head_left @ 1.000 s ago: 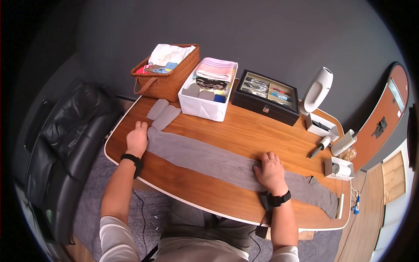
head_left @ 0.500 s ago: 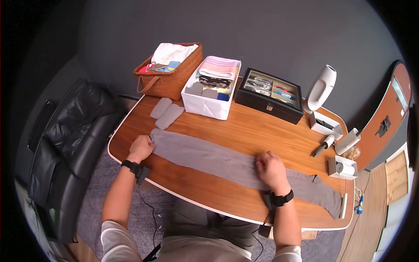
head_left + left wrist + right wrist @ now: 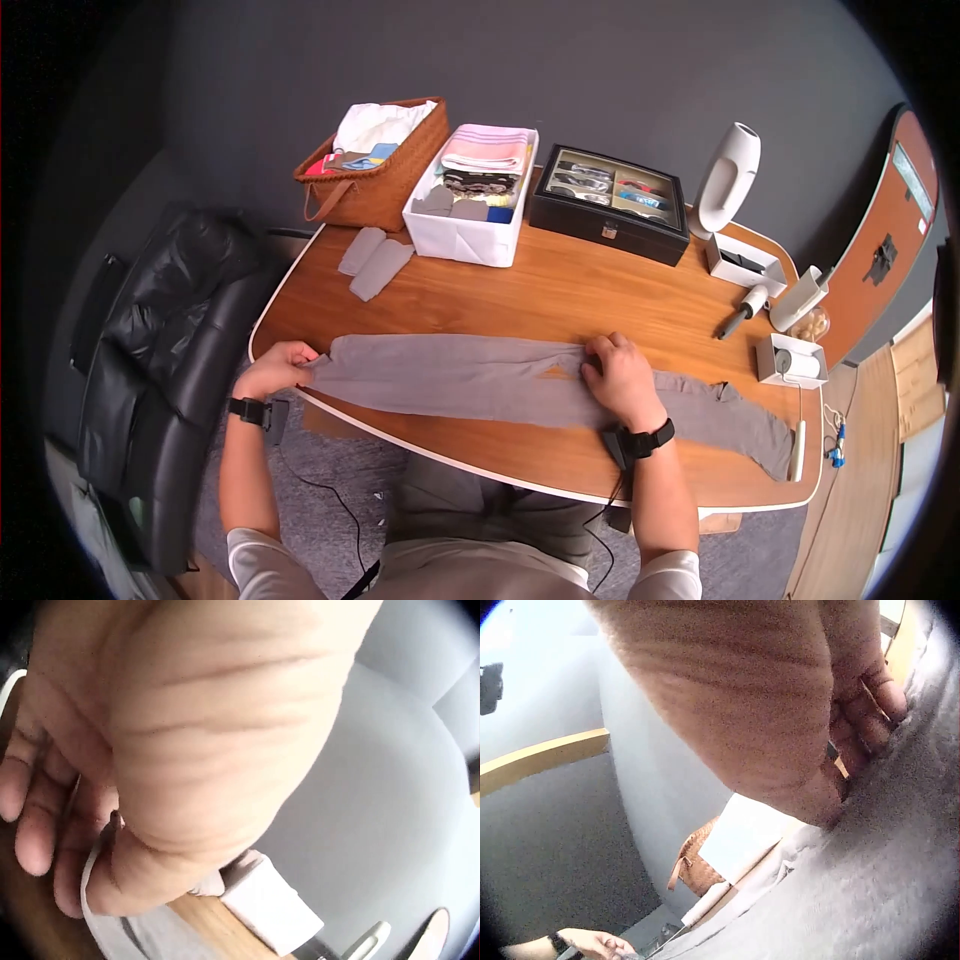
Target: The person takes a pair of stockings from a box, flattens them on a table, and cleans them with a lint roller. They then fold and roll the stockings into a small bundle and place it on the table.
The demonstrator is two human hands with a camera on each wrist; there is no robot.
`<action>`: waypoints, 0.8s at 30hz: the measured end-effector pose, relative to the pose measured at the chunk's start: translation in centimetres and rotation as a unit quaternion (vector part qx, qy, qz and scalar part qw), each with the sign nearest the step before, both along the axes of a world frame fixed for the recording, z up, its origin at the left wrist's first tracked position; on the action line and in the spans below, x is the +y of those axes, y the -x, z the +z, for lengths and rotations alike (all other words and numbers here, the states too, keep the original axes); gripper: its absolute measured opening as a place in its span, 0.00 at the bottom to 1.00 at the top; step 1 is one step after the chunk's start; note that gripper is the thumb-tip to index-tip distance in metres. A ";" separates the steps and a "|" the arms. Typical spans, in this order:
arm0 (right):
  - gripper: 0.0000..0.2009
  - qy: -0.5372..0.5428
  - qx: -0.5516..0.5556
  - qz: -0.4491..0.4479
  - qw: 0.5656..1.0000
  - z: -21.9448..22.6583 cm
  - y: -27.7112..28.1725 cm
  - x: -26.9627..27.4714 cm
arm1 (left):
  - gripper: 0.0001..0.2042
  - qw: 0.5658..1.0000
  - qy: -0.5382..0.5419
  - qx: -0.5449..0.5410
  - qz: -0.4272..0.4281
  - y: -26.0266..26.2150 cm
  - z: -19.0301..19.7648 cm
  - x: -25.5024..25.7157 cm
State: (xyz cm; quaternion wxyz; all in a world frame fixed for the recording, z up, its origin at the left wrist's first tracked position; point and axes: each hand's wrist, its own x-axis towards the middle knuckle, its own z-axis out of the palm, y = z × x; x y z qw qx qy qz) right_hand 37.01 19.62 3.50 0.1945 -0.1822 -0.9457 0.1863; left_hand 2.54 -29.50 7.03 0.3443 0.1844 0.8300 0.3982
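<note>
A long grey cloth [image 3: 450, 375] lies stretched across the wooden table [image 3: 480, 290]. At its left end my left hand [image 3: 275, 370] pinches the edge between thumb and fingers; the left wrist view shows the cloth [image 3: 154, 934] hanging from the pinch of that hand [image 3: 210, 735]. My right hand [image 3: 625, 380] rests on the cloth right of its middle, and in the right wrist view this hand's [image 3: 757, 697] fingertips touch the fabric [image 3: 870, 862]. A small patch of wood shows beside its thumb.
Two rolled grey pieces [image 3: 382, 270] lie at the table's back left. Behind stand a wicker basket [image 3: 385, 195], a white bin [image 3: 460, 240] of folded cloths and a black glasses case [image 3: 605, 225]. A lint roller [image 3: 745, 310], small boxes and a white device [image 3: 728, 180] are at the right.
My left hand has moved toward the table's near left edge, bringing the cloth's left end with it, so the cloth lies straighter across. The right hand has stayed on the cloth.
</note>
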 end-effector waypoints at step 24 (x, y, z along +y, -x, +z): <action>0.24 -0.085 -0.095 -0.156 0.979 2.1 -8.6 0.5 | 0.40 0.939 0.167 0.292 -0.072 -1.6 -4.4 10.6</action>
